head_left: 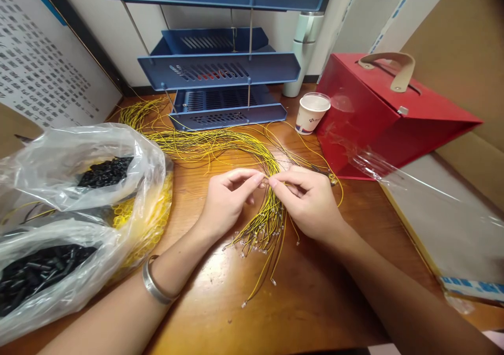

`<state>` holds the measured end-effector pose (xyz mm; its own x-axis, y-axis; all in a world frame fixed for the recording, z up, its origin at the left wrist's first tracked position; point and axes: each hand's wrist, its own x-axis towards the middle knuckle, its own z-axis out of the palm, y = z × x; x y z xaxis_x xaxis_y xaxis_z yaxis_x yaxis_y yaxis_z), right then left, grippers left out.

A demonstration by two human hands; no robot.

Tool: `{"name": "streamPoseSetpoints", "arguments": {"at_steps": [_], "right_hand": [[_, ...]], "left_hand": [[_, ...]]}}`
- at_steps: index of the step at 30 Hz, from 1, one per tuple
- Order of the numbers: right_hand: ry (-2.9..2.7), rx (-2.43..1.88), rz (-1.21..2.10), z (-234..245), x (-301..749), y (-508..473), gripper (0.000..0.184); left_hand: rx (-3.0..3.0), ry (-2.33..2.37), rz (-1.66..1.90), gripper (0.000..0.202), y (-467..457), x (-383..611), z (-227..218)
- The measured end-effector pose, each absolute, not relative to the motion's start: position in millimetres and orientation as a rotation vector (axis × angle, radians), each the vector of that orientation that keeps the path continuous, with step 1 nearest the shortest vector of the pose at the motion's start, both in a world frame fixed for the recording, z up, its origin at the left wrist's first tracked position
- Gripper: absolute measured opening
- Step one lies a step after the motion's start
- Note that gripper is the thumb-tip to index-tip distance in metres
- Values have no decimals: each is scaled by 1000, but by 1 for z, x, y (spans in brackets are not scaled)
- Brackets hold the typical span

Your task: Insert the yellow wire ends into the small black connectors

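Observation:
My left hand and my right hand meet fingertip to fingertip above the table. Each is closed in a pinch, and a short yellowish bit of thin wire shows between them; the fingers hide the rest. Right below and behind lies a bundle of yellow and black wires. It curves from the back left and fans out toward me beneath my hands. Small clear tips sit on the near ends, and a few wires stray farther forward.
At left, clear plastic bags hold small black pieces, black tubes and yellow coils. Behind stands a blue tiered tray. A paper cup, a pale flask and a red box stand back right.

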<state>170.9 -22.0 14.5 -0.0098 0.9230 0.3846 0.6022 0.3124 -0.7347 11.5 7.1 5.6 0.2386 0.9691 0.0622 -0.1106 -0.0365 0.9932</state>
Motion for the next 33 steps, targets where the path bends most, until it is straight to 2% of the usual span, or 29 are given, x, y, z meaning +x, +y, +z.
{"name": "streamPoseSetpoints", "arguments": {"at_steps": [13, 22, 33], "right_hand": [[-1751, -1367, 513, 18, 172, -23, 21], [-1689, -1386, 712, 12, 171, -24, 22], [-1672, -1333, 715, 14, 167, -25, 19]], "left_hand": [[1278, 898, 1091, 17, 8, 11, 4], [1236, 929, 1026, 18, 6, 8, 4], [1254, 860, 1037, 18, 6, 9, 5]]}}
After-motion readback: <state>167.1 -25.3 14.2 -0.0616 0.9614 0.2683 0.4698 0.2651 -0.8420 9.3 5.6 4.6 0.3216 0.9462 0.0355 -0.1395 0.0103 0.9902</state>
